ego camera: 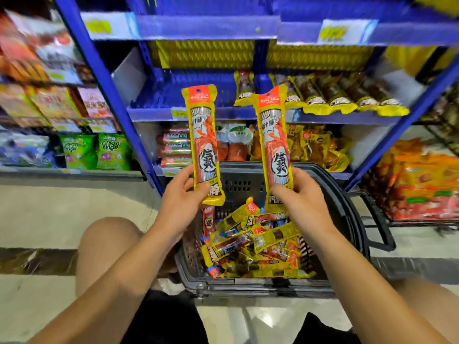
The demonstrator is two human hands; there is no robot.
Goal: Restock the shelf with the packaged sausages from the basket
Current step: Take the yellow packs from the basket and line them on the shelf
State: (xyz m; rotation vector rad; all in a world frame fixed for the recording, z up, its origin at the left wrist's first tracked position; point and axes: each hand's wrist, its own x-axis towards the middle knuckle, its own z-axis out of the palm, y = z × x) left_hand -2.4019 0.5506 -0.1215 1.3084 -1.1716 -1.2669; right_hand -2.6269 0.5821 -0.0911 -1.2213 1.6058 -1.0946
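You grip one sausage pack [203, 142] per hand, left hand [182, 194] and right hand [301, 197], by the bottom ends, upright, label-forward, likely ready to face onto the blue shelf [159, 105] above the basket [347, 207].

- Both forearms are bare from the wrist back to the bottom edge of the picture; no sleeve shows on either one.
- The left hand [182, 194] has no ring, watch or band on it.
- The right hand [301, 196] is just as plain, wrist bare too.
- Both knees are bare, one at the lower left and one at the lower right.
- Between the knees there is dark, near-black cloth, most likely shorts; the cut and any markings cannot be made out.
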